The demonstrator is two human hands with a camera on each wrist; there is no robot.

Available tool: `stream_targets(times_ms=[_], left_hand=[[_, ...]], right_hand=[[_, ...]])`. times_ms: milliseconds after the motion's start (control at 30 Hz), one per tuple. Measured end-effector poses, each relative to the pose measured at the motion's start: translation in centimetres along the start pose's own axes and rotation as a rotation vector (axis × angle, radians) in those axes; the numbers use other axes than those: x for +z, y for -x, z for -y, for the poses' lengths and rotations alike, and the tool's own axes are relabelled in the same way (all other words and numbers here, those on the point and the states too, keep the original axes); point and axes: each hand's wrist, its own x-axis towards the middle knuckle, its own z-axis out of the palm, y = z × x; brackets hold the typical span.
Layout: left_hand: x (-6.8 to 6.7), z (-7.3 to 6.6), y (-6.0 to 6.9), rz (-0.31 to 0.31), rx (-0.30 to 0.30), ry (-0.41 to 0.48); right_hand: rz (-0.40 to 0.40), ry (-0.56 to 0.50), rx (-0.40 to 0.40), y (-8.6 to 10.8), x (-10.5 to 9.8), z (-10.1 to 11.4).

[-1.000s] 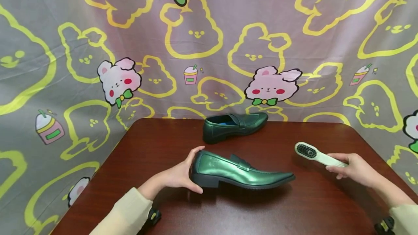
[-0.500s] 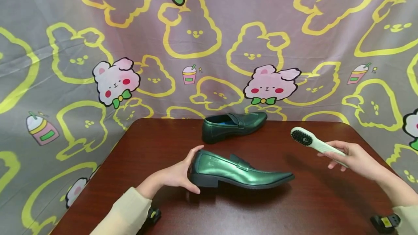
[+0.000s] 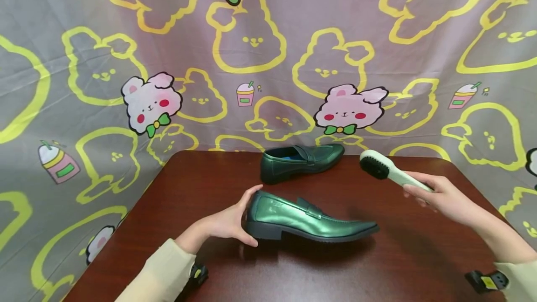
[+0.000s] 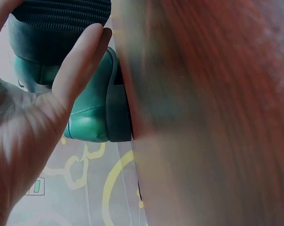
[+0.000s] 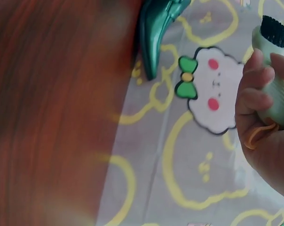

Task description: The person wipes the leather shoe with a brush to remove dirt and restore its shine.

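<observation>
A shiny green loafer [image 3: 302, 216] is held at its heel by the left hand [image 3: 226, 222], toe pointing right, its sole slightly above the table by the look of its shadow. In the left wrist view the thumb of the left hand [image 4: 43, 103] lies across the black heel [image 4: 57, 35]. The right hand [image 3: 449, 195] grips the handle of a pale green brush [image 3: 392, 170], raised over the table's right side with its black bristles facing down and toward the camera. The right wrist view shows fingers curled round the brush handle [image 5: 277, 96].
A second green loafer [image 3: 299, 162] stands at the back edge of the dark red-brown table [image 3: 201, 176], toe to the right. Behind the table hangs a grey cloth [image 3: 277, 78] with yellow outlines and cartoon rabbits.
The right hand has lifted the brush and moved it up and to the left. The left hand and the loafer it holds have stayed in nearly the same place.
</observation>
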Motion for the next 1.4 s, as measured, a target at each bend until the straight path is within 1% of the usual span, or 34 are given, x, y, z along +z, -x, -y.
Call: stream_targets(times_ms=[133, 267, 467, 600, 767, 933, 1067, 1167, 1233, 1400], left_hand=[[-0.1, 0.0, -0.1, 0.0, 0.006, 0.001], [-0.2, -0.1, -0.1, -0.004, 0.003, 0.011], [0.0, -0.1, 0.0, -0.003, -0.01, 0.012], [0.0, -0.1, -0.1, -0.005, 0.006, 0.031], [-0.2, 0.0, -0.3, -0.004, 0.043, 0.039], [-0.3, -0.1, -0.3, -0.003, 0.063, 0.048], [-0.1, -0.1, -0.3, -0.014, 0.067, 0.061], [0.1, 0.0, -0.3, -0.022, 0.076, 0.079], [0.2, 0.0, -0.3, -0.027, 0.088, 0.079], [0.5, -0.1, -0.1, -0.042, 0.112, 0.048]], right_hand=[[0.006, 0.018, -0.021, -1.2, 0.6, 1.2], [0.006, 0.025, -0.02, -2.3, 1.2, 2.0], [0.007, 0.074, -0.032, -3.2, 2.0, 3.0], [0.029, 0.087, -0.037, -3.7, 2.7, 3.7], [0.052, 0.022, -0.026, -4.2, 4.0, 4.6], [0.068, -0.057, -0.027, -4.8, 6.0, 5.9], [0.077, -0.069, -0.079, -5.3, 8.0, 6.9], [0.073, -0.038, -0.137, -5.6, 9.6, 7.7], [0.067, -0.001, -0.172, -5.8, 10.5, 8.4], [0.06, 0.142, -0.258, -6.5, 12.6, 10.0]])
